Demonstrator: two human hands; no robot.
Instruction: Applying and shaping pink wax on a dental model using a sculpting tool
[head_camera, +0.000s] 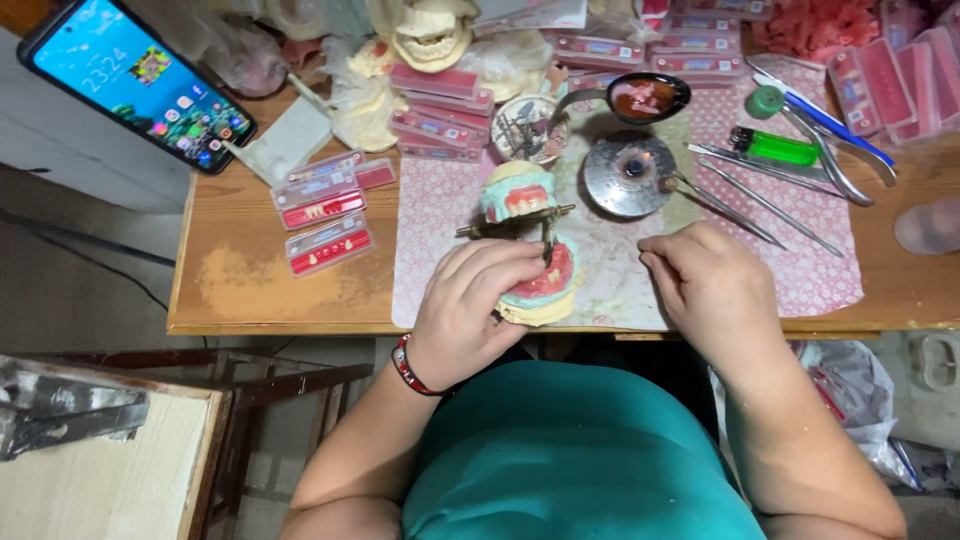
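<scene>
A dental articulator (527, 236) stands opened at the table's front edge, with plaster jaw models carrying pink wax and teeth. My left hand (470, 305) grips its lower model (548, 290) from the left, with the fingers curled over the wax. My right hand (708, 285) rests on the patterned cloth (820, 270) just to the right of it, fingers bent in. I cannot see anything in the right hand. A red and black bracelet sits on my left wrist.
A small round burner (628, 172) and a spoon of red wax (640, 98) stand behind the articulator. Metal hand tools (760, 205), a green lighter (775, 148) and pliers (830, 140) lie to the right. Flat boxes of artificial teeth (325, 215) lie to the left, and a phone (140, 75) leans at the far left.
</scene>
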